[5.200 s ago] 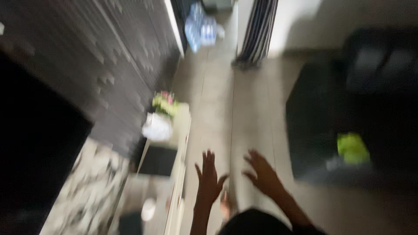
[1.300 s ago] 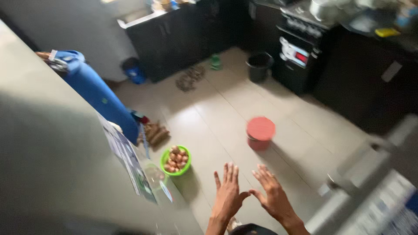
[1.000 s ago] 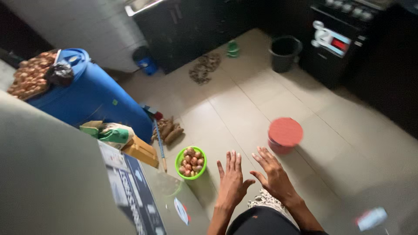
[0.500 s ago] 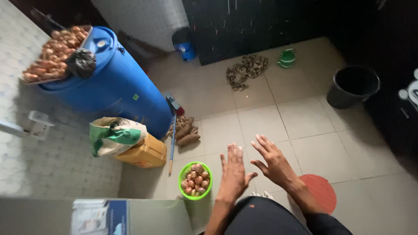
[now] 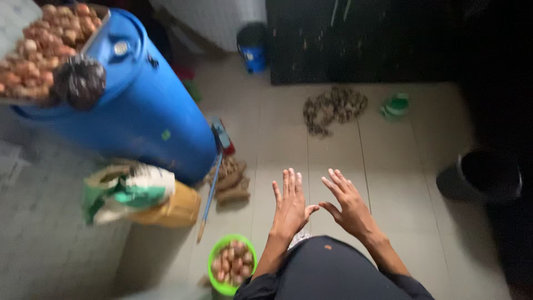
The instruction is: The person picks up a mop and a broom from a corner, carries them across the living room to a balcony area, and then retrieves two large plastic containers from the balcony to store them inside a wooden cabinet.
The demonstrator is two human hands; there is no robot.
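Observation:
My left hand [image 5: 290, 204] and my right hand [image 5: 348, 206] are stretched out in front of me over the tiled floor, palms down, fingers spread, holding nothing. The thumbs nearly touch. Just left of my left forearm a green bowl [image 5: 230, 265] of small brownish round items sits on the floor. My dark clothing fills the bottom of the view.
A big blue barrel [image 5: 141, 114] stands at left with a tray of brown round items [image 5: 39, 50] on top. Below it lie an open sack in a yellow basket [image 5: 139, 197], a blue-handled stick [image 5: 212, 183] and brown tubers [image 5: 230, 180]. A dark bucket [image 5: 483, 178] sits at right.
The camera has swung from a living area to a kitchen floor and tilted down toward the barrel. My hands stay open and outstretched throughout. The red lid has left the view.

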